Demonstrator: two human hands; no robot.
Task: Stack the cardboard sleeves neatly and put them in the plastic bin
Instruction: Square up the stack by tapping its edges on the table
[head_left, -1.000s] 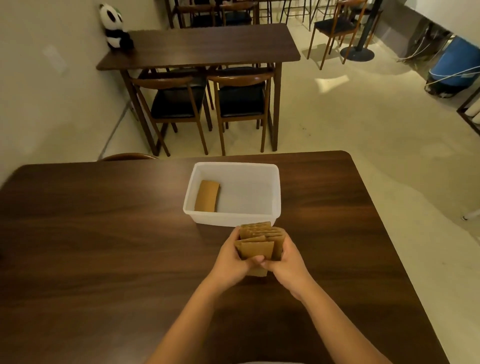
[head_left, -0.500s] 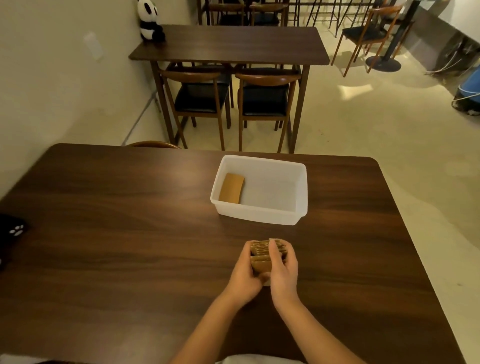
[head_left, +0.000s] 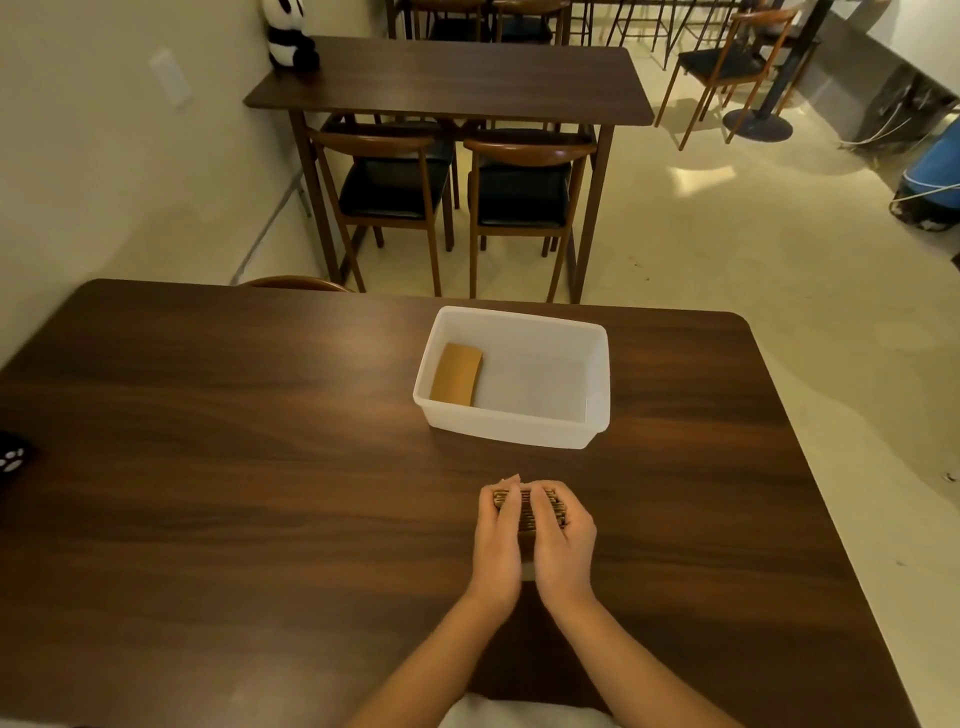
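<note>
Both forearms enter from the bottom centre of the frame and converge toward the middle of the dark wooden table, wrists close together, palms facing inward.

Left hand: fingers curled forward and closed against the left side of a bundle of cardboard sleeves, fingertips reaching over its far top edge. The grip is firm; the hand is not open.

Right hand: mirrors the left, fingers wrapped over the right side and top of the same bundle, closed upon it. The two hands press the bundle between them, thumbs nearly meeting on the near side.

The bundle stands on edge, its corrugated edges visible as dark ribbed lines between the fingers. Whether its lower edge touches the tabletop cannot be determined; the hands cover it.

Above the hands, in the centre-right of the frame, a white plastic bin sits on the table, apart from the bundle. One single cardboard sleeve lies flat on the bin floor against its left wall.

At the far left edge a small dark object with a paw print rests on the table. In the upper left, a panda plush sits on the corner of a second table, with two chairs tucked beneath it.
</note>
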